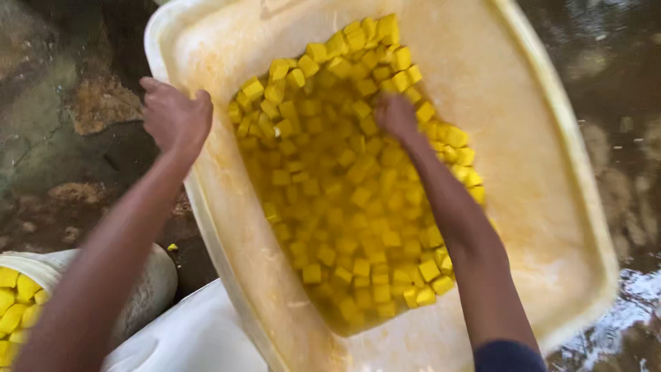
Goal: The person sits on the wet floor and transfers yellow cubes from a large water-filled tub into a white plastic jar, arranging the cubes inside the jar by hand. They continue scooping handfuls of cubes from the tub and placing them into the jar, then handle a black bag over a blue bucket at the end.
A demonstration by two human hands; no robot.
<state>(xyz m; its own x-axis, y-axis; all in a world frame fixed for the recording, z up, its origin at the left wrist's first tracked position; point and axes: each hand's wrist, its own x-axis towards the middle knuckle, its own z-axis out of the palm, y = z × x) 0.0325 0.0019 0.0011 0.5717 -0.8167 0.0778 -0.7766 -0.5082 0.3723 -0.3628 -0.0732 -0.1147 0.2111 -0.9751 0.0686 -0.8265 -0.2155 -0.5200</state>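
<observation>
A large cream plastic tub (544,179) holds yellowish liquid and a mass of small yellow cubes (344,179), some floating, some sunk. My left hand (175,117) grips the tub's left rim, fingers curled over the edge. My right hand (398,118) reaches down into the tub among the cubes near the far side; its fingers are partly under the liquid and hidden, so I cannot tell whether it holds any cubes.
A white sack (148,289) with more yellow cubes (17,303) sits at the lower left. A white container (193,337) lies below the tub. Wet, dark rocky ground (48,138) lies left; shallow water (620,83) lies right.
</observation>
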